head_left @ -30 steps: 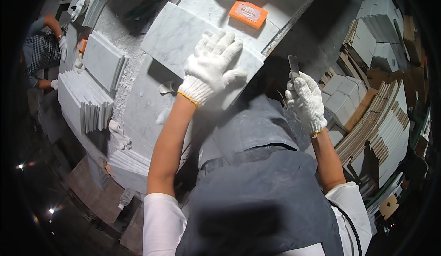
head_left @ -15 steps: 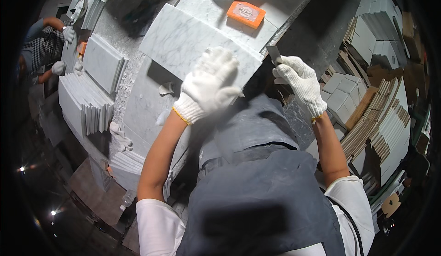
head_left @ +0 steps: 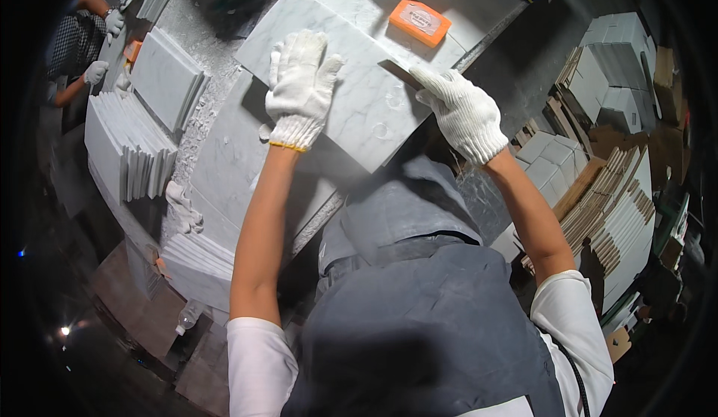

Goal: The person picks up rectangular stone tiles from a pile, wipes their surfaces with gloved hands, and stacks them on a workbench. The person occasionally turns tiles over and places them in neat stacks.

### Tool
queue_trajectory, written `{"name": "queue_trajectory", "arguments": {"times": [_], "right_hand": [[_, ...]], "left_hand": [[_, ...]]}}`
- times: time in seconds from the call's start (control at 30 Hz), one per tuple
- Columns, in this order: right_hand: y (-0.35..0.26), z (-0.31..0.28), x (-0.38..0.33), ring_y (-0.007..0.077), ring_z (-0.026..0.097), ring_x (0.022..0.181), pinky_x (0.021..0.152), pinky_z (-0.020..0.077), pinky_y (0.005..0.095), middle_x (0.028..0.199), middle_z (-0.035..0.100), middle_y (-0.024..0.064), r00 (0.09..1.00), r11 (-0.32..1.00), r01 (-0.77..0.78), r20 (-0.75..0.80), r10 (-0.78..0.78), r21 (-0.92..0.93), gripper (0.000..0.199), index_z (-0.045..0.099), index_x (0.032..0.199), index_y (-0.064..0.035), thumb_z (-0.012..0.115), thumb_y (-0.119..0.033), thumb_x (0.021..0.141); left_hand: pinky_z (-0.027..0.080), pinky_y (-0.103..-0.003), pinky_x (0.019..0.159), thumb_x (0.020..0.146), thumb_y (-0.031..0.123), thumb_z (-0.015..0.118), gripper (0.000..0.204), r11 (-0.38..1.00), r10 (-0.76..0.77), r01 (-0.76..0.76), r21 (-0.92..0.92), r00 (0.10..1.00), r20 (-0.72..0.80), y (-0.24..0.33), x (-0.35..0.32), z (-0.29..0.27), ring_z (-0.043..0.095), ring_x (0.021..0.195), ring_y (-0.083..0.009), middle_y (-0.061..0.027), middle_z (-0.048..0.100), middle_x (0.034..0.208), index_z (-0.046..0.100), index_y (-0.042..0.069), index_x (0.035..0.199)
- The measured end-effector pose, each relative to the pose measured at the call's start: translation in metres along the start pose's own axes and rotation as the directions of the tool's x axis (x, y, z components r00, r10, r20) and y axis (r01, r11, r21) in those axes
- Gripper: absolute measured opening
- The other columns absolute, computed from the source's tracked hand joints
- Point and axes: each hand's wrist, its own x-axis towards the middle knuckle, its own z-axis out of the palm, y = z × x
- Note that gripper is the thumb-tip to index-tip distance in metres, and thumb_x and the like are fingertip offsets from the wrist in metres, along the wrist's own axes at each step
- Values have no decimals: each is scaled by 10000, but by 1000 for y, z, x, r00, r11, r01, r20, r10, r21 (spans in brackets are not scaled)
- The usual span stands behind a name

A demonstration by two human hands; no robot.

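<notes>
A white slab of grey-veined marble (head_left: 351, 65) lies slantwise on the worktop before me, its near corner over the edge by my apron. My left hand (head_left: 303, 80), in a white knit glove, rests flat on the slab with its fingers stretched out. Gloved likewise, my right hand (head_left: 464, 118) grips a thin flat metal scraper blade (head_left: 396, 71) at the slab's right edge. The blade points left across the surface; I cannot tell whether it touches. Faint round marks (head_left: 380, 130) show near the slab's front corner. Past the blade sits an orange block (head_left: 420, 22) with a pale label.
Stacked marble slabs (head_left: 131, 148) stand at the left, with a crumpled white glove (head_left: 183, 207) nearby. A co-worker's gloved hands (head_left: 96, 72) show at the far left. Boxes (head_left: 621, 50) and flattened cartons (head_left: 598, 222) stand at the right. A clear bottle (head_left: 188, 317) lies lower left.
My left hand has slid left and away from me over the slab, uncovering its front part. My right hand has brought the blade left, over the slab's edge. The view has shifted slightly.
</notes>
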Motion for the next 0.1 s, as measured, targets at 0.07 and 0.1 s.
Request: {"name": "queue_trajectory", "arguments": {"times": [0.07, 0.1], "right_hand": [[0, -2, -2, 300, 713, 840, 707, 574, 387, 1001, 690, 90, 997, 998, -9, 79, 13, -56, 483, 594, 1435, -310, 674, -234, 965], [0, 2, 1, 314, 714, 851, 712, 574, 405, 1022, 694, 95, 998, 995, 2, 61, 4, -99, 503, 574, 1452, -328, 673, -257, 964]], "left_hand": [[137, -470, 1282, 1023, 552, 519, 595, 990, 60, -48, 135, 995, -84, 0, -5, 12, 375, 1502, -288, -126, 523, 1542, 604, 143, 1447], [184, -476, 1270, 1016, 513, 574, 565, 974, 101, -68, 218, 984, -147, 1, -9, 18, 400, 1489, -284, -139, 542, 1524, 612, 140, 1439]]}}
